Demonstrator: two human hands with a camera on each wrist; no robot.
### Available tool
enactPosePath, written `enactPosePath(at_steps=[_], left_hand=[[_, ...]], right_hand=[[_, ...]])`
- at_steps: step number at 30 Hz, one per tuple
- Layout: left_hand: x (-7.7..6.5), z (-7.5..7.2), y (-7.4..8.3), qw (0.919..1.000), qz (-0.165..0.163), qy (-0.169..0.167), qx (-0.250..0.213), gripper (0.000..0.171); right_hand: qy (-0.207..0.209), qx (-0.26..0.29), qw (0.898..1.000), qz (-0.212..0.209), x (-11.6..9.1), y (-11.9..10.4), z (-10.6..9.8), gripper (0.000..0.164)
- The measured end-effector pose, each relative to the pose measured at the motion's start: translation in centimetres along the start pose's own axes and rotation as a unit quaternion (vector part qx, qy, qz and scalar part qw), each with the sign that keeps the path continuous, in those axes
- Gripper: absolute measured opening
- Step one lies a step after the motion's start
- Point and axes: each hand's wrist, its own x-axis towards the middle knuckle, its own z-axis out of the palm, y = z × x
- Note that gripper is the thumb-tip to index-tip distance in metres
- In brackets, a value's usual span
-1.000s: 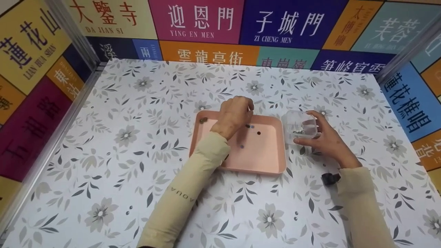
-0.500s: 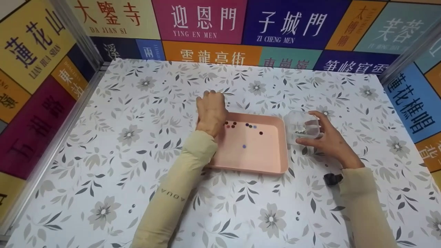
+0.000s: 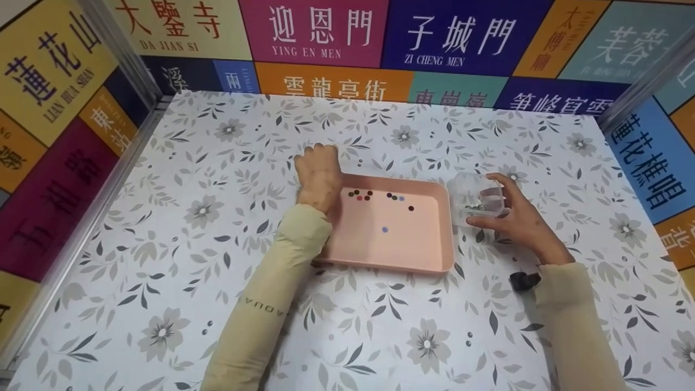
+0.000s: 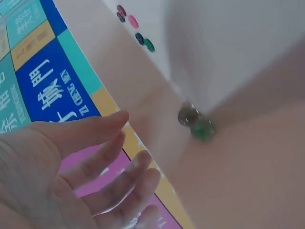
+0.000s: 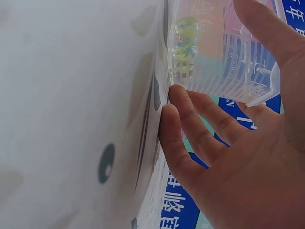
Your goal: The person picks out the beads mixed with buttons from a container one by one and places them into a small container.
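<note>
At the back left corner of the pink tray (image 3: 402, 254), my left hand (image 3: 319, 179) reaches down over the rim. The left wrist view shows the left hand (image 4: 81, 164) with loosely bent fingers, nothing between them. Two glass marbles (image 4: 202, 129) lie in the tray corner, just apart from the fingertips. Small coloured discs (image 3: 359, 198), like buttons, lie along the tray's back side, and a blue one (image 3: 385, 229) sits nearer its middle. Right of the tray, my right hand (image 3: 524, 228) holds a clear plastic box (image 3: 476, 189) between thumb and fingers. Several yellow-green marbles (image 5: 186, 47) are inside it.
A white tablecloth (image 3: 217, 304) with grey flowers and leaves covers the table. Coloured panels (image 3: 320, 32) with large lettering stand along the back and both sides. A small black device (image 3: 524, 281) is at the right wrist.
My left hand has moved left, from over the tray's back middle to its back left corner, uncovering several discs. The right hand keeps its hold on the box and stays in place.
</note>
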Motion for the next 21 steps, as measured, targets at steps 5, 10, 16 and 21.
enactPosePath(at_steps=[5,10,16,21], left_hand=[[0.0,0.0,-0.7,0.9998,-0.009,0.015,0.010,0.029],[-0.1,0.4,-0.9,0.9996,-0.012,-0.011,0.023,0.029],[-0.1,1.0,-0.9,0.9989,-0.027,-0.027,0.029,0.026],[-0.1,1.3,-0.9,0.9985,-0.030,-0.036,0.028,0.026]], right_hand=[[-0.001,0.001,1.000,0.004,0.1,-0.1,-0.2,0.106],[-0.001,0.001,1.000,0.003,0.0,-0.1,-0.1,0.106],[-0.004,0.000,1.000,0.003,-0.2,0.0,-0.1,0.106],[0.001,0.000,1.000,-0.004,-0.1,0.1,-0.1,0.106]])
